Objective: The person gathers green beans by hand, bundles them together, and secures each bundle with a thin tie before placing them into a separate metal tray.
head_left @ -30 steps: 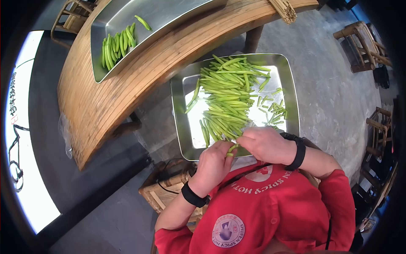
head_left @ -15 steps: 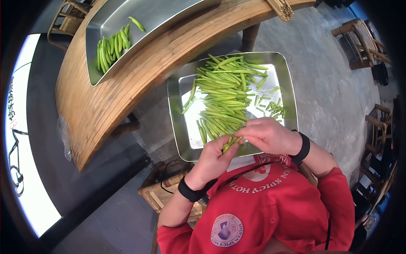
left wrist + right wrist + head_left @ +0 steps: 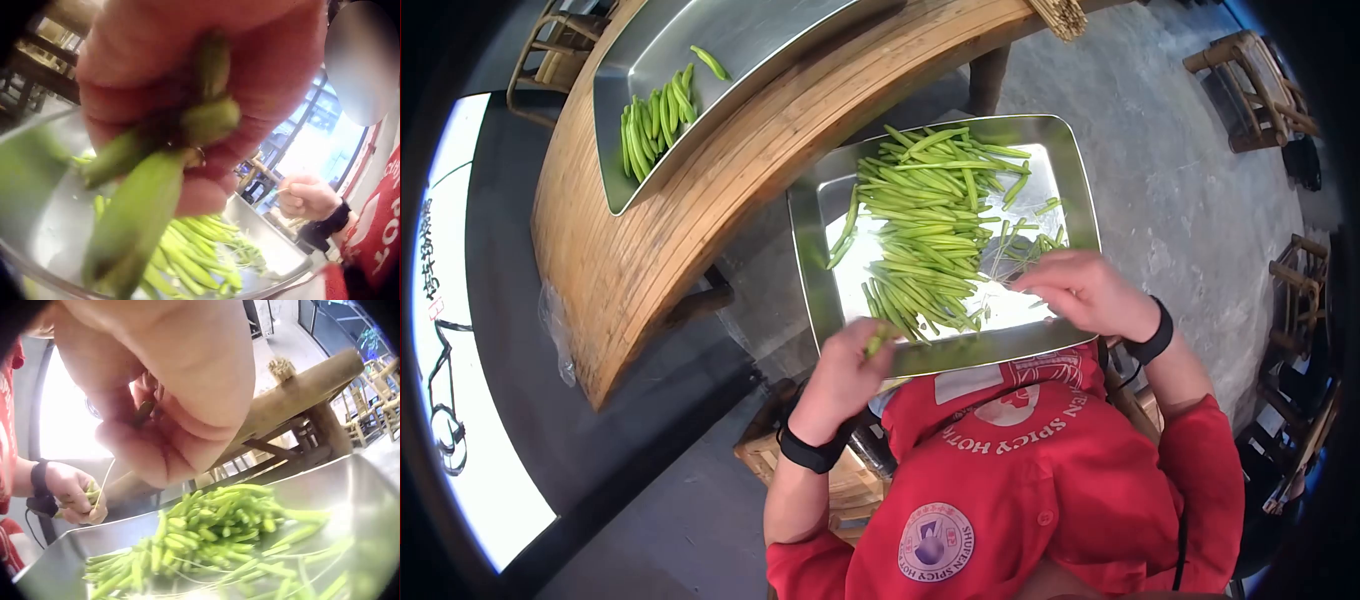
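Landmark: shiny rectangular metal tray with rounded corners (image 3: 1072,190), right in front of the person

Left hand (image 3: 843,372) at the tray's near left corner, thumb and fingers clamped on a few short, plump green bean pieces (image 3: 875,342); in the left wrist view they poke out between the digits, blurred. Can't tell if this hand touches the rim

Right hand (image 3: 1095,295) over the tray's near right part, thumb and fingers together on a thin pale string (image 3: 108,476); a small green bit also shows between the fingers in the right wrist view. Hands well apart

Heap of long slim green beans (image 3: 930,230) mid-tray, most lying roughly side to side; a couple of loose long green beans (image 3: 845,230) along the tray's left side. Short green stubs (image 3: 1048,240) and pale wispy strings (image 3: 1001,258) on the tray floor, right of the heap

Beyond the tray and to its left: brown wooden table with a curved edge (image 3: 690,190), carrying a grey oblong metal pan (image 3: 665,50) with a row of green beans (image 3: 655,125) and one more lying apart

Bundle of thin tan sticks (image 3: 1060,15) past the tray's far right corner, on the table

Near side of the tray: red shirt with white print (image 3: 1040,480)
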Action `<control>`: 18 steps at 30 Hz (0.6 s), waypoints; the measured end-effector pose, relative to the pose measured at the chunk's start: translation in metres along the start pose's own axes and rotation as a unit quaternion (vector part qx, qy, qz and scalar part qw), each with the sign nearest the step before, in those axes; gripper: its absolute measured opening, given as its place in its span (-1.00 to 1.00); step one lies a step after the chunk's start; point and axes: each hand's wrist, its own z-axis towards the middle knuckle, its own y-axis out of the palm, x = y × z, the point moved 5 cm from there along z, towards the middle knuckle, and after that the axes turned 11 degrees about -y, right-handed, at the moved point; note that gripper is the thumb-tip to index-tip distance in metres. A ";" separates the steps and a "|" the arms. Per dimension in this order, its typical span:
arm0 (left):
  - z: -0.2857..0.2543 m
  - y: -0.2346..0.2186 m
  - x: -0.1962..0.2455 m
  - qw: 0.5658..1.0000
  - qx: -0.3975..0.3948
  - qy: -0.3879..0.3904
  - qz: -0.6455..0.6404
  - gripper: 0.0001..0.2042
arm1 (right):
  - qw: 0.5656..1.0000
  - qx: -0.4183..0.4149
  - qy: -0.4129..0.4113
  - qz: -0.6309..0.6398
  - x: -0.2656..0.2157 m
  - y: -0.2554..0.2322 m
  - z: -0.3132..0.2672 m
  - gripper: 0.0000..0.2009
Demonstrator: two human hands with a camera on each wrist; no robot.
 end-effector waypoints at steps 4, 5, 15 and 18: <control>0.017 -0.023 -0.005 0.961 0.191 -0.009 0.198 -0.88 | 0.988 -0.091 0.061 -0.105 0.016 -0.014 -0.010 -0.82; 0.022 -0.021 -0.009 0.961 0.192 -0.010 0.197 -0.87 | 0.989 -0.091 0.061 -0.104 0.016 -0.011 -0.010 -0.82; 0.058 0.004 -0.018 0.925 0.125 -0.073 0.352 -0.77 | 0.989 -0.073 0.034 -0.127 0.008 0.009 -0.001 -0.73; 0.053 -0.005 -0.010 0.943 0.126 -0.100 0.293 -0.76 | 0.991 -0.065 0.014 -0.120 0.005 0.019 0.003 -0.81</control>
